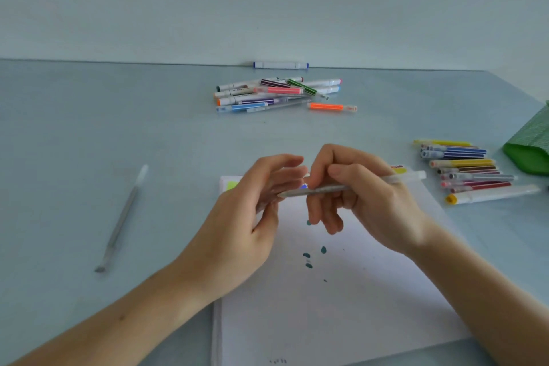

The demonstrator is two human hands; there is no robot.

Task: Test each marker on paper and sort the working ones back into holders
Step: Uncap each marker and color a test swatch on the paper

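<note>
Table [89,134] holds a lone grey pen [121,220] at far left. Centre, above the white paper [326,312] with teal dots, the left hand [252,217] pinches the tip of a grey marker [326,189]; the right hand [365,196] grips its barrel. Unsorted markers [276,95] lie far centre, another marker row [469,169] right, beside a green holder [528,151].

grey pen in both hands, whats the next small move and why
Probably pull the cap off: the right hand grips the grey pen level above the paper, and the left hand holds its near end, tip not yet down.
</note>
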